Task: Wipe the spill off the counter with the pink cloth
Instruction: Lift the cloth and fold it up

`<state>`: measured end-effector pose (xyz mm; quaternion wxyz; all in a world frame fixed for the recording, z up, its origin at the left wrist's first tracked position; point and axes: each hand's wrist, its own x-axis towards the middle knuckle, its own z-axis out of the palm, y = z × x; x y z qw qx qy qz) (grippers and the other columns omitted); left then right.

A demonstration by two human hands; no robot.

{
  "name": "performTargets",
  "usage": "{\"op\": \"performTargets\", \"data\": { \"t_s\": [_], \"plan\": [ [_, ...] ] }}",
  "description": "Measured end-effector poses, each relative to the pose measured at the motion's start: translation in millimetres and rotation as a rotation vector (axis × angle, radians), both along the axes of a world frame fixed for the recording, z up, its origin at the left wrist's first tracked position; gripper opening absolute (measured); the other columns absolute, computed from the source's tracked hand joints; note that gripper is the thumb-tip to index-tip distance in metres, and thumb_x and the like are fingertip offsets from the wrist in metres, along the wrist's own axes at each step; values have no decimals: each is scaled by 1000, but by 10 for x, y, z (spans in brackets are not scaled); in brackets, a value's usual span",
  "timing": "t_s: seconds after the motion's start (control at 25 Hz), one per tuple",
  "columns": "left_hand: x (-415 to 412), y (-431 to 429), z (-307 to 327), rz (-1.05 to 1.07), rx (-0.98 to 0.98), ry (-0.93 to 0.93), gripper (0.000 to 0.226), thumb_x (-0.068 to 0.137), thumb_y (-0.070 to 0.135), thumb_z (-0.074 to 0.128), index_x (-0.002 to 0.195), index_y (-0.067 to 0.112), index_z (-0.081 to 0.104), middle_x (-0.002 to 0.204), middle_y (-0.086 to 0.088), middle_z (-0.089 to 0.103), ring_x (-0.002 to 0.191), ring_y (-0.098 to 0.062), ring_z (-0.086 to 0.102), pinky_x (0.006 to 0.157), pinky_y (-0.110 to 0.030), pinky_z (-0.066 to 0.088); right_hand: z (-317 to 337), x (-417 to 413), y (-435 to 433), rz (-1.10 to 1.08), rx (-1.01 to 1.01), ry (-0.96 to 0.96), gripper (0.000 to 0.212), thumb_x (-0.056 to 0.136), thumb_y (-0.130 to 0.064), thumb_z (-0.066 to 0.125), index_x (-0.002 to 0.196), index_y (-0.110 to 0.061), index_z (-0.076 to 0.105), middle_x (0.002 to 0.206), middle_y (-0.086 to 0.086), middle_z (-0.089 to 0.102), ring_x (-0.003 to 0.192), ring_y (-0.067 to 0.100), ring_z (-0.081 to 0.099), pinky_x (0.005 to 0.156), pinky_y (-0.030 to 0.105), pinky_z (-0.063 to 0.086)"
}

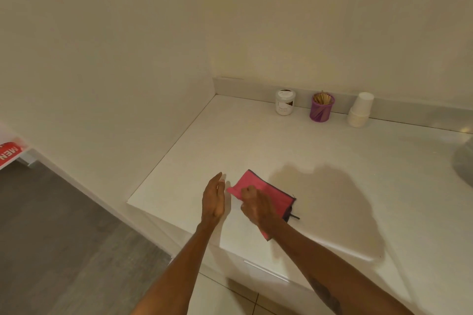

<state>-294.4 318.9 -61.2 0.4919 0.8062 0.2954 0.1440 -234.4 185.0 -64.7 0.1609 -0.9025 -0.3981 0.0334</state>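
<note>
A folded pink cloth with a dark edge lies flat on the white counter, near its front left corner. My right hand rests on the cloth's near left part with its fingers curled, pressing or gripping the fabric. My left hand hovers just left of the cloth, flat and edge-on, fingers straight and holding nothing. No spill is plain to see on the pale counter top.
At the back by the wall stand a white jar, a purple cup of wooden sticks and a stack of white paper cups. A sink edge shows at far right. The counter's left edge drops to a grey floor.
</note>
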Motion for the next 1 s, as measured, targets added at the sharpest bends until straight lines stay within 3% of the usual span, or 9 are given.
{"op": "performTargets", "data": {
  "t_s": [0.08,0.24,0.36,0.52,0.64,0.72,0.8,0.92,1.0],
  "plan": [
    [30,-59,31,28,-85,-32,45,109,27,36,148,9,47,154,-9,49,144,-26,44,122,-36,31,194,147,-52,-155,193,223,22,95,-14,64,114,-3,67,86,8,61,79,26,62,67,25,43],
    [161,-205,51,62,-323,-33,49,107,30,42,152,10,41,153,-12,50,139,-30,50,121,-48,36,449,510,-253,-308,349,485,22,93,-24,65,82,-5,69,71,7,63,62,18,53,58,25,40],
    [354,-378,98,84,-525,-16,49,105,28,47,151,11,41,142,-16,57,121,-32,60,115,-50,42,649,764,-423,-341,589,726,35,88,-12,61,55,-20,50,53,-9,42,55,14,36,51,25,29],
    [646,-616,225,67,-917,9,52,104,50,38,133,9,53,128,-16,64,105,-32,63,97,-50,52,929,946,-575,-355,788,1016,34,91,-12,53,60,-26,55,60,-9,46,59,11,41,55,23,34],
    [824,-751,333,-26,-1085,18,63,99,61,37,126,9,63,123,-15,69,103,-32,68,83,-43,56,1043,1101,-698,-367,898,1149,24,95,-11,50,84,-21,69,87,0,64,82,17,55,74,32,44],
    [943,-854,403,-9,-1091,-26,51,100,46,47,128,7,62,124,-15,69,104,-33,68,83,-45,57,1095,1220,-823,-386,918,1170,19,96,-11,50,94,-16,68,97,6,63,90,22,53,78,37,41],
    [1053,-932,477,-6,-1024,-50,44,98,28,54,135,4,56,122,-14,67,103,-32,65,86,-47,55,1134,1357,-986,-421,917,1155,17,94,-10,52,92,-17,67,97,5,61,90,23,52,69,32,40],
    [1202,-996,600,-72,-893,-80,55,84,23,67,134,3,56,117,-13,68,98,-28,65,80,-40,55,1188,1589,-1250,-476,904,1144,16,92,-9,55,88,-19,67,96,4,62,88,21,54,64,29,41],
    [1309,-1015,657,-101,-814,-106,47,88,16,67,132,2,58,121,-14,66,103,-30,64,82,-38,54,1206,1732,-1412,-489,871,1162,14,91,-7,57,88,-18,67,97,5,62,89,21,56,68,30,43]
  ]
}}
